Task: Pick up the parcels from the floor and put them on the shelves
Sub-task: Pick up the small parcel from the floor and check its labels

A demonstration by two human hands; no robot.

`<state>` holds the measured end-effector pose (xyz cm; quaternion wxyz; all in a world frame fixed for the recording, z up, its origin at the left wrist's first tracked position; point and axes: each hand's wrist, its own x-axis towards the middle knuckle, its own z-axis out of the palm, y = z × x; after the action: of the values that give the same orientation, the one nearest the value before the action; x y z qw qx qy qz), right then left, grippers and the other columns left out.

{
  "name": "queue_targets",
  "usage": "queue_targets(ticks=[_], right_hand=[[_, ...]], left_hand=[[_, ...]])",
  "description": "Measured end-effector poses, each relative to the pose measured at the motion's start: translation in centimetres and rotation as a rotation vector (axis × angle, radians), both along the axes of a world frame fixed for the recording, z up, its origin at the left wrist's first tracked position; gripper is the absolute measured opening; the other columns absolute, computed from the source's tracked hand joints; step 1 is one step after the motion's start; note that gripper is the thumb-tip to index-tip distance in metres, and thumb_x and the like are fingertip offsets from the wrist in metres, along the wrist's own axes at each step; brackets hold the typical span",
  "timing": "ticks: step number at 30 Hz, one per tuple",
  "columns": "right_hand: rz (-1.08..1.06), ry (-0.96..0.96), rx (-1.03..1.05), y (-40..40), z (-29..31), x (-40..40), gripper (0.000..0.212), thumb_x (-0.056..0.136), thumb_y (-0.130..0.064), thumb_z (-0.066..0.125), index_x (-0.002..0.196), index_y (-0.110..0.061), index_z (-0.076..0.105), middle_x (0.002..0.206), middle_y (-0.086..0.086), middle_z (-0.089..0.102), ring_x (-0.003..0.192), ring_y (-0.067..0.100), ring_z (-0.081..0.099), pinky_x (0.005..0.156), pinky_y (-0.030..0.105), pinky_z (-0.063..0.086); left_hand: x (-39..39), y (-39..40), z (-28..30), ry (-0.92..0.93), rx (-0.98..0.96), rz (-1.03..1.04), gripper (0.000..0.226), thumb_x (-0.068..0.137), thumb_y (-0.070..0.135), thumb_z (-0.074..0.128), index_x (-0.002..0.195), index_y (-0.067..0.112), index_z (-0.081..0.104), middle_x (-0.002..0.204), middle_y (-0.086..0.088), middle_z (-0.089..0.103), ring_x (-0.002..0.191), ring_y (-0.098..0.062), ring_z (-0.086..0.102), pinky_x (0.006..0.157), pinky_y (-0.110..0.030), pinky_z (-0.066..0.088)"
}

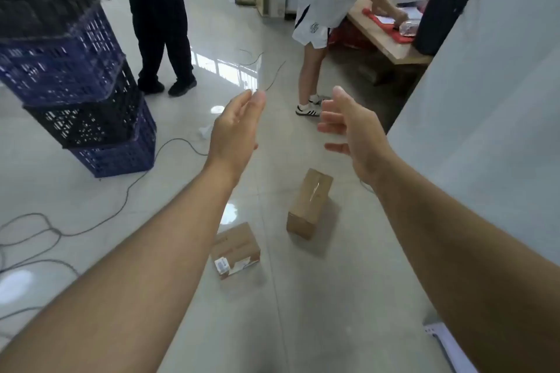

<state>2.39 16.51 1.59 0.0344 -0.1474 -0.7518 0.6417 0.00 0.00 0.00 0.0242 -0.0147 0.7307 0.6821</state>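
Both arms are stretched out over the floor (303,312), nothing gripped in either one. The left hand (235,130) is held loose with fingers extended, and the right hand (348,130) is spread wide. Two cardboard parcels are left on the tiles below: the long parcel (309,203) under the right wrist, the labelled parcel (236,250) beside the left forearm. Stacked crates (75,79) are seen off left of the left hand.

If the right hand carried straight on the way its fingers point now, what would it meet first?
The right hand is open, its fingers aimed forward and left, well above the floor. Nothing shows directly ahead; the nearest thing on that line looks like the bystander's sneakers, though depth is unclear. Both parcels lie below and behind it.
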Motion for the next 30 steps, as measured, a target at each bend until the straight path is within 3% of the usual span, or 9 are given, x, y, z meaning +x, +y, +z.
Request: queue_targets(ticks=[4,7,10,13,19,23,26,30], right_hand=[[0.050,-0.073,-0.010,-1.8,-1.5,-2.5,0.055,0.092,-0.056,0.032,0.118,-0.018,0.061,0.114,-0.005,0.060,0.105,0.011,0.057,0.097,0.043,0.044],[0.113,-0.121,-0.008,-2.4,-3.2,-5.1,0.063,0.092,-0.059,0.025,0.129,-0.020,0.057,0.123,-0.010,0.052,0.112,0.011,0.051,0.103,0.044,0.035],[0.188,-0.165,-0.017,-2.5,-5.5,-7.9,0.066,0.092,-0.060,0.021,0.137,-0.020,0.050,0.136,-0.007,0.050,0.115,0.011,0.047,0.105,0.045,0.031],[0.244,-0.222,-0.026,-2.4,-8.4,-10.9,0.064,0.094,-0.057,0.025,0.137,-0.016,0.049,0.140,-0.003,0.050,0.115,0.012,0.050,0.105,0.046,0.036],[0.302,-0.360,-0.060,-1.9,-14.4,-17.6,0.047,0.092,-0.047,0.044,0.121,-0.014,0.060,0.125,0.003,0.061,0.106,0.015,0.059,0.101,0.046,0.044],[0.327,-0.458,-0.084,-2.2,-18.7,-20.5,0.038,0.092,-0.047,0.044,0.108,-0.017,0.061,0.116,0.003,0.061,0.102,0.015,0.059,0.103,0.047,0.041],[0.326,-0.537,-0.074,-3.2,-22.5,-21.8,0.045,0.091,-0.054,0.037,0.104,-0.019,0.063,0.112,0.002,0.062,0.102,0.015,0.060,0.103,0.047,0.040],[0.334,-0.614,-0.055,-5.0,-28.6,-23.0,0.057,0.092,-0.057,0.029,0.100,-0.016,0.067,0.107,0.000,0.064,0.095,0.013,0.059,0.098,0.042,0.039]], left_hand=[[-1.5,-1.7,-1.7,-0.027,-0.017,0.041,0.056,0.095,0.054,0.041,0.143,0.026,0.046,0.134,0.010,0.053,0.131,-0.010,0.049,0.114,-0.042,0.036],[-3.2,-2.4,-3.8,-0.090,-0.035,0.050,0.063,0.094,0.061,0.028,0.149,0.030,0.036,0.152,0.009,0.043,0.141,-0.010,0.038,0.118,-0.042,0.025],[-5.1,-2.7,-6.0,-0.149,-0.037,0.082,0.068,0.093,0.065,0.020,0.150,0.032,0.032,0.157,0.009,0.037,0.145,-0.011,0.032,0.120,-0.044,0.021],[-7.1,-2.6,-8.5,-0.200,-0.073,0.145,0.068,0.092,0.065,0.028,0.148,0.028,0.037,0.154,0.003,0.042,0.141,-0.014,0.038,0.118,-0.046,0.028],[-11.4,-2.1,-13.7,-0.334,-0.099,0.279,0.057,0.092,0.057,0.041,0.139,0.025,0.047,0.141,0.003,0.054,0.131,-0.014,0.050,0.112,-0.043,0.038],[-13.6,-2.3,-18.2,-0.424,-0.108,0.347,0.056,0.093,0.057,0.040,0.139,0.026,0.047,0.135,0.004,0.055,0.123,-0.014,0.054,0.110,-0.045,0.040],[-14.2,-3.0,-22.2,-0.493,-0.124,0.374,0.057,0.093,0.059,0.036,0.140,0.027,0.047,0.138,0.002,0.055,0.126,-0.015,0.052,0.109,-0.041,0.039],[-14.8,-5.1,-28.6,-0.613,-0.110,0.420,0.037,0.092,0.064,0.033,0.105,0.036,0.053,0.111,0.007,0.058,0.111,-0.015,0.055,0.090,-0.033,0.039]])
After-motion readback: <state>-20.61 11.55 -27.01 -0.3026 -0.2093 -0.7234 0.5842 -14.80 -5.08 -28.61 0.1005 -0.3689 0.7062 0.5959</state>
